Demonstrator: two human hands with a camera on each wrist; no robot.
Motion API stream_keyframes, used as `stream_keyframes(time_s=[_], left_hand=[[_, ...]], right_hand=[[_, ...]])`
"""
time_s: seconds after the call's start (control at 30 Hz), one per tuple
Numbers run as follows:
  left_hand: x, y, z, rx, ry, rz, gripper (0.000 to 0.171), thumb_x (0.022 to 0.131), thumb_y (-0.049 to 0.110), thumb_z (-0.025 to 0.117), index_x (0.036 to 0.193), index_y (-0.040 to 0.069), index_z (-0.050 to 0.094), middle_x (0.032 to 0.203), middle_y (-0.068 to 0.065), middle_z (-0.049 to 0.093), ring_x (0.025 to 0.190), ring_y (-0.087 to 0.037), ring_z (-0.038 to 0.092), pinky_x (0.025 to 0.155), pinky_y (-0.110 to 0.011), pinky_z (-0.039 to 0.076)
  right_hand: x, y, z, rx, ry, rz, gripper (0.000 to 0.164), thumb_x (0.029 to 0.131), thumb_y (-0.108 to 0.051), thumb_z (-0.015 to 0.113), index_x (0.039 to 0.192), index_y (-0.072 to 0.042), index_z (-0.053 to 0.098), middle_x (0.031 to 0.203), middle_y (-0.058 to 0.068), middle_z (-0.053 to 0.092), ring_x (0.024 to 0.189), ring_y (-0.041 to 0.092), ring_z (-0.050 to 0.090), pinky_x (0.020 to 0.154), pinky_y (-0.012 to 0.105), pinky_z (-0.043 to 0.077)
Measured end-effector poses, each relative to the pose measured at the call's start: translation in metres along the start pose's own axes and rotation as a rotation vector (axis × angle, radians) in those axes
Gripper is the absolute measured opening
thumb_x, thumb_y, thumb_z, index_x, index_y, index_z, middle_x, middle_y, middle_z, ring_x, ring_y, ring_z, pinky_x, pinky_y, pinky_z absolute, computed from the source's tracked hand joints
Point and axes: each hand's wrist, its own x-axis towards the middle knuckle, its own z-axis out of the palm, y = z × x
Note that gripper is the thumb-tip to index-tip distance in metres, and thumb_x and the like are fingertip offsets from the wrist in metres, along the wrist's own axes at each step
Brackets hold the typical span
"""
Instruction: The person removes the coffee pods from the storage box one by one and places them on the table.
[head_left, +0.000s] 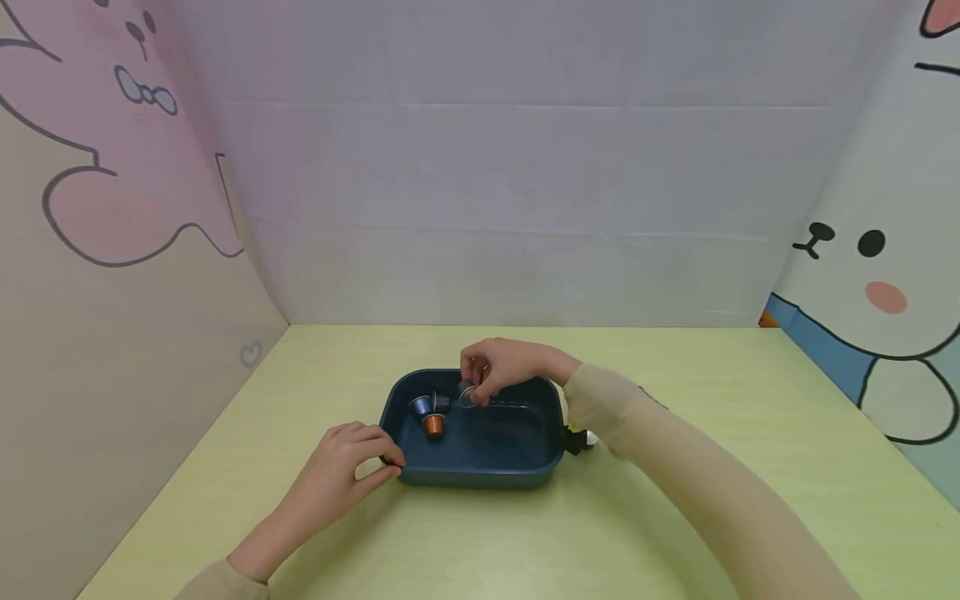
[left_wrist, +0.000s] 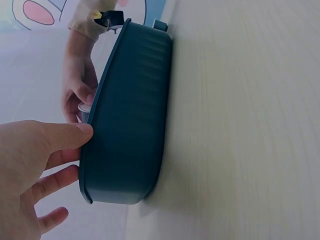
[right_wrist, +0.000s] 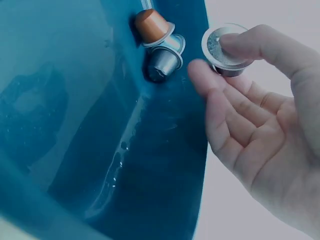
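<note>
A dark blue rectangular bin (head_left: pixel 480 454) stands on the table. My left hand (head_left: pixel 348 465) pinches its rim at the near left corner, thumb (left_wrist: pixel 75 135) on the outer wall. Over the back of the bin, my right hand (head_left: pixel 504 367) holds a coffee capsule (right_wrist: pixel 225 50) between thumb and fingers, its foil lid facing the thumb. Three other capsules lie together in the bin's left part: an orange one (head_left: pixel 433 426), a blue one (head_left: pixel 421 407) and a dark grey one (head_left: pixel 441 403).
Just right of the bin is a black item (head_left: pixel 576 440) with bits of yellow and white, partly hidden by my right sleeve (head_left: pixel 637 417). The pale yellow table (head_left: pixel 480 550) ends at a plain back wall (head_left: pixel 480 250). Side walls carry cartoon animals.
</note>
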Motion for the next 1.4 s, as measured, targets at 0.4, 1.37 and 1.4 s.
stream_keyframes(time_s=[0.4,1.37,1.4], left_hand=[[-0.001,0.0,-0.001,0.008,-0.008,-0.011,0.026,0.071,0.016,0.088,0.083,0.032,0.07,0.084,0.026,0.063,0.082,0.003,0.055,0.081,-0.038,0.049],[0.0,0.002,-0.003,0.008,-0.01,0.0,0.026,0.071,0.014,0.087,0.083,0.03,0.071,0.084,0.025,0.064,0.083,0.002,0.056,0.08,-0.038,0.05],[0.0,0.002,-0.003,0.009,-0.01,0.001,0.026,0.071,0.014,0.087,0.083,0.03,0.071,0.084,0.025,0.064,0.083,0.002,0.056,0.08,-0.038,0.05]], right_hand=[[-0.014,0.008,-0.002,0.137,0.007,0.024,0.025,0.092,-0.012,0.066,0.113,-0.008,0.054,0.089,0.009,0.074,0.077,0.019,0.073,0.079,0.046,0.057],[-0.036,0.03,0.015,0.578,0.12,-0.019,0.027,0.096,-0.008,0.06,0.12,-0.01,0.047,0.107,0.007,0.073,0.089,0.02,0.073,0.086,0.042,0.058],[-0.036,0.029,0.015,0.594,0.123,-0.028,0.027,0.096,-0.008,0.059,0.12,-0.01,0.047,0.108,0.008,0.073,0.089,0.019,0.073,0.085,0.04,0.058]])
